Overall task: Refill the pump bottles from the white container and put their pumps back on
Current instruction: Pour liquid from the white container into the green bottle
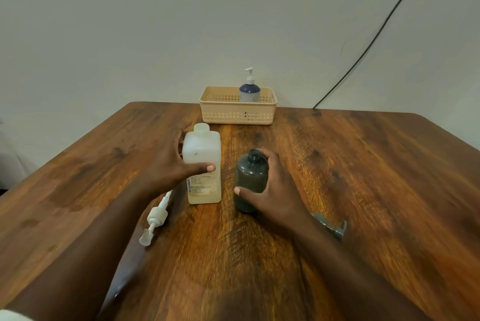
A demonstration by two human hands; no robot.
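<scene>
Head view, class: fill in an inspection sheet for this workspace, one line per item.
Surface: wooden table, dark stained grain.
Job's things: white container upright, uncapped; dark bottle upright, neck open; white pump lying at the near left; dark pump lying to the right, partly hidden by the forearm.
Clutter: beige basket at the far edge, holding a blue pump bottle with its pump on.
Hands: left hand grips the white container; right hand grips the dark bottle.
Cables: black cable runs down the wall to the table's far edge.
Surroundings: plain pale wall.
</scene>
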